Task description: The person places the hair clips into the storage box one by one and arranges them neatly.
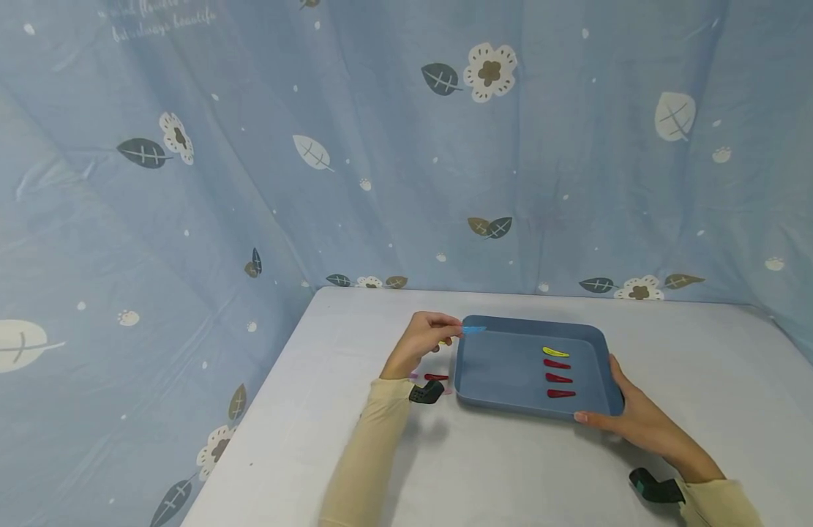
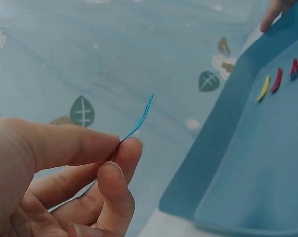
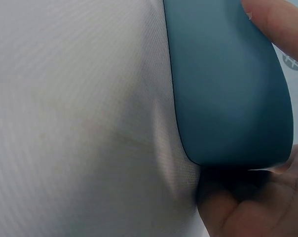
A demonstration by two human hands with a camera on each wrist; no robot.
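My left hand [image 1: 422, 342] pinches a blue snap hair clip [image 1: 473, 330] between thumb and fingertips, above the left rim of a blue-grey tray [image 1: 498, 369]. In the left wrist view the blue clip [image 2: 145, 112] points up and away from the fingers. My right hand [image 1: 646, 423] grips the tray's near right corner, thumb at the front and fingers at the right side. Inside the tray, toward its right, a yellow hair clip [image 1: 555, 352] lies in a column with red hair clips [image 1: 558, 378]. The right wrist view shows the tray's outer wall [image 3: 228, 98] between thumb and fingers.
On the white table [image 1: 301, 439], left of the tray and partly hidden by the left hand and wrist, lie a red clip [image 1: 436, 377], a purple piece [image 1: 413, 375] and a pinkish one [image 1: 448, 391]. A patterned blue curtain [image 1: 393, 146] hangs behind and at left.
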